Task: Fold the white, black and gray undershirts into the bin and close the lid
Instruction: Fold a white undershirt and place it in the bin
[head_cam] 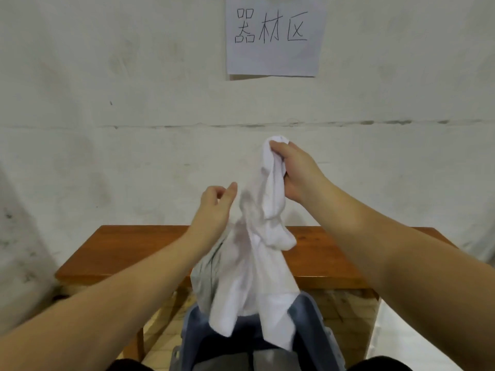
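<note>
Blue-grey bin point(308, 317) is seen at 6 o'clock, nearest the camera, lid not made out. White undershirt point(257, 258) is hung out of the bin, lower end draped over its rim, upper end lifted toward 12 o'clock. Gray undershirt point(206, 274) is bunched just beside it at 7 o'clock, touching the white one. Left hand point(214, 207) is held just beside the white cloth, fingers loosely curled, nothing gripped; contact cannot be told. Right hand point(297, 172) is clamped on the white undershirt's top, thumb and fingers pinching a bunched fold. Wooden table point(128, 253) is behind. Paper sign point(273, 33) is fixed on the wall point(107, 103) at 12 o'clock.
</note>
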The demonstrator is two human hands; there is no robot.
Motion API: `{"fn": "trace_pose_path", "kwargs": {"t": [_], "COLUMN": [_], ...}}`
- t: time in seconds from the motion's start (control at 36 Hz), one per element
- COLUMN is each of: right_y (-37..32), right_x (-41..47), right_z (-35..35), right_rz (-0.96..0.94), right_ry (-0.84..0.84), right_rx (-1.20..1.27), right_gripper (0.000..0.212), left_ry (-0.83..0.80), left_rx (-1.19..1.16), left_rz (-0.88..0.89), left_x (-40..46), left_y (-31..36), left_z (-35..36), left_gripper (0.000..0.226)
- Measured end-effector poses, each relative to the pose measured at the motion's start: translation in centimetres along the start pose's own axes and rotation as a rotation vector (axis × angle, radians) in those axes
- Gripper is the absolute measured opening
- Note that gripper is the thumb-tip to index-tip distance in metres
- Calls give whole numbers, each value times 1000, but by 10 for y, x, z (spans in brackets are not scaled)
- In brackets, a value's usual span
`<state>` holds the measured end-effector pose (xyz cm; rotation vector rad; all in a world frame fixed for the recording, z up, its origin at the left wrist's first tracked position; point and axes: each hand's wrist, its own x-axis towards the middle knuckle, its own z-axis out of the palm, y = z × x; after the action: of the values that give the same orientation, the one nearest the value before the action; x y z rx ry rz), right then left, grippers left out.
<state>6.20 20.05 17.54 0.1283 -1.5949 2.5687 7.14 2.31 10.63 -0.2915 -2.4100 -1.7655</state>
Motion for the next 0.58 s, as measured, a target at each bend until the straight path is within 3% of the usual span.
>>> {"fn": "trace_pose_path", "kwargs": {"t": [0.17, 0.33, 0.58], "right_y": [1, -4, -39], "right_x": [3, 5, -1], "right_z": [16, 26, 3], "right_rz": [-16, -46, -50], "right_ry": [44, 81, 180], "right_rx": [25, 34, -45], "right_gripper": [6, 9, 10], "left_ry": [-234, -176, -186], "left_rx": [118, 123, -478], "left_rz": [-76, -152, -284], "left_x": [-39, -31, -9], "left_y": [-8, -15, 2], "left_z": [19, 27, -1], "left_gripper": [58, 52, 13]}}
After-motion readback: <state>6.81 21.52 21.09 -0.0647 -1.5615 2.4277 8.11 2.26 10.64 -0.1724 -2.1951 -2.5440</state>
